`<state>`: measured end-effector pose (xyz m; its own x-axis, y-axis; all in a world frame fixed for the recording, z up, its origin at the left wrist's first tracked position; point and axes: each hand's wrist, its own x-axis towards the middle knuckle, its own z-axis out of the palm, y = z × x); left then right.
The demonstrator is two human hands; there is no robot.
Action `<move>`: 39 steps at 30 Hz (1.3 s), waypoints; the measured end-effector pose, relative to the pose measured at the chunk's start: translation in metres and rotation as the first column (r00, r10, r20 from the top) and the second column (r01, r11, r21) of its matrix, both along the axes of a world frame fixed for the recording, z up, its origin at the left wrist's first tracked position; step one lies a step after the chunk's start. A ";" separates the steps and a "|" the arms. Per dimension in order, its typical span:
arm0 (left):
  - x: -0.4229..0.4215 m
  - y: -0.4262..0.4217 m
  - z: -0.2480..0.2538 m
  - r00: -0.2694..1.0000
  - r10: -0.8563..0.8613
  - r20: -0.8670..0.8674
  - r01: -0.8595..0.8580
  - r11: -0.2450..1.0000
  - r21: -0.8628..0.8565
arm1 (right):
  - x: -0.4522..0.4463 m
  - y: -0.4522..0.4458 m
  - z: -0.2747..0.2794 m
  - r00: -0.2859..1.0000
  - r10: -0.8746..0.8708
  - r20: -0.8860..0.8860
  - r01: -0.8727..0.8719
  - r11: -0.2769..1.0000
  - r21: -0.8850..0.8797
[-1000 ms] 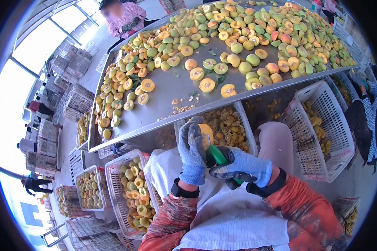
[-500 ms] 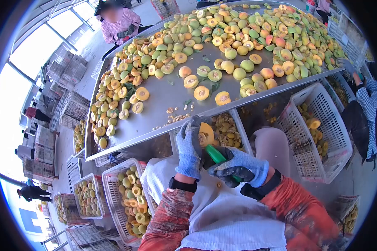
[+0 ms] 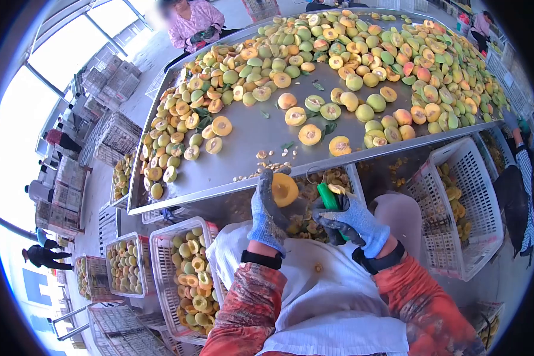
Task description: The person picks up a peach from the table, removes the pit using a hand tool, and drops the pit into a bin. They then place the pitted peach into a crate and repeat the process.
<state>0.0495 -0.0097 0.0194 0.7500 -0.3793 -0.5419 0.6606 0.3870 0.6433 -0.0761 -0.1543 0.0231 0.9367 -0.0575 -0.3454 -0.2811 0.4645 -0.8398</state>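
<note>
Over the near edge of the metal table, my gloved left hand (image 3: 267, 209) grips a yellow peach half (image 3: 285, 190), its cut face and smooth hollow turned up. To its right, my gloved right hand (image 3: 355, 221) is closed around a green-handled pitting tool (image 3: 327, 197). A thin curved loop shows at the tool's far end. A small yellowish piece (image 3: 337, 189) lies by the right thumb; I cannot tell whether it is a pit or flesh. The two hands are apart. Loose pits (image 3: 261, 165) are scattered on the table just beyond my left hand.
The metal table (image 3: 243, 139) carries a large heap of halved peaches (image 3: 267, 65). A crate (image 3: 355, 178) with cut fruit sits below its edge. White crates stand left (image 3: 155, 261) and right (image 3: 477, 196). A person (image 3: 196, 26) works across the table; another's sleeve (image 3: 525, 184) is at right.
My hands have moved apart, the tool withdrawn from the peach half. The half's hollow now faces up in plain sight. The whole view has shifted slightly.
</note>
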 end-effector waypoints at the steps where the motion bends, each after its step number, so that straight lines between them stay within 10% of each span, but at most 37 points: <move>1: 0.004 0.013 0.008 0.992 -0.006 0.124 -0.004 0.997 0.076 | 0.003 -0.005 -0.017 0.996 0.053 0.072 -0.002 0.818 -0.575; 2: 0.010 0.025 0.013 0.969 -0.030 0.246 -0.007 0.989 0.150 | 0.004 -0.003 -0.027 0.996 0.052 0.070 -0.001 0.815 -0.579; 4: 0.020 0.067 0.018 0.849 0.127 0.512 -0.240 0.957 0.160 | -0.004 -0.003 -0.043 0.998 0.002 0.065 0.065 -0.065 -0.996; 7: 0.031 0.181 -0.005 0.841 0.077 0.535 -0.386 0.778 0.496 | -0.007 -0.002 -0.043 0.999 -0.033 -0.037 -0.031 0.178 -0.984; 10: 0.038 0.297 -0.054 0.735 -0.401 0.546 -0.506 0.213 0.836 | -0.009 0.009 -0.043 1.000 -0.025 -0.008 0.000 0.312 -0.950; 13: 0.060 0.300 -0.057 0.698 -0.379 0.608 -0.553 0.254 0.794 | -0.010 0.011 -0.036 0.996 -0.043 0.083 0.094 0.441 -0.893; 17: 0.066 0.090 0.000 0.684 -0.397 0.612 -0.212 0.694 0.688 | -0.021 -0.006 -0.023 0.983 -0.118 0.138 0.180 0.747 -0.641; 20: 0.071 -0.043 -0.012 0.602 -0.623 0.500 0.015 0.635 0.773 | -0.038 -0.026 -0.020 0.966 -0.222 0.132 0.258 0.855 -0.449; 22: 0.061 -0.122 -0.011 0.283 -0.910 0.302 -0.255 0.232 0.939 | -0.050 -0.044 -0.009 0.963 -0.253 0.096 0.270 0.874 -0.404; 27: 0.073 -0.193 -0.061 0.050 -0.983 0.179 -0.171 0.168 0.971 | -0.063 -0.069 -0.008 0.948 -0.312 -0.069 0.296 0.939 -0.173; 30: 0.084 -0.184 -0.051 0.168 -0.974 0.152 0.077 0.166 0.983 | -0.060 -0.068 -0.008 0.937 -0.331 -0.112 0.335 0.942 0.022; 32: 0.078 -0.162 -0.044 0.568 -0.671 0.476 0.234 0.687 0.688 | -0.054 -0.066 -0.006 0.942 -0.321 -0.099 0.328 0.942 0.068; 35: 0.052 -0.111 0.007 0.835 -0.358 0.418 0.321 0.934 0.160 | -0.047 -0.053 -0.001 0.956 -0.292 -0.031 0.293 0.956 0.028; 39: 0.026 -0.047 -0.002 0.944 -0.270 0.189 0.272 0.962 0.013 | -0.032 -0.018 -0.007 0.978 -0.190 0.086 0.207 0.846 -0.491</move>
<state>0.0754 -0.0566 0.0175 0.7054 -0.5886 -0.3951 0.6096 0.2191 0.7619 -0.1078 -0.1727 0.0159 0.8972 -0.3982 -0.1908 -0.1958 0.0284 -0.9802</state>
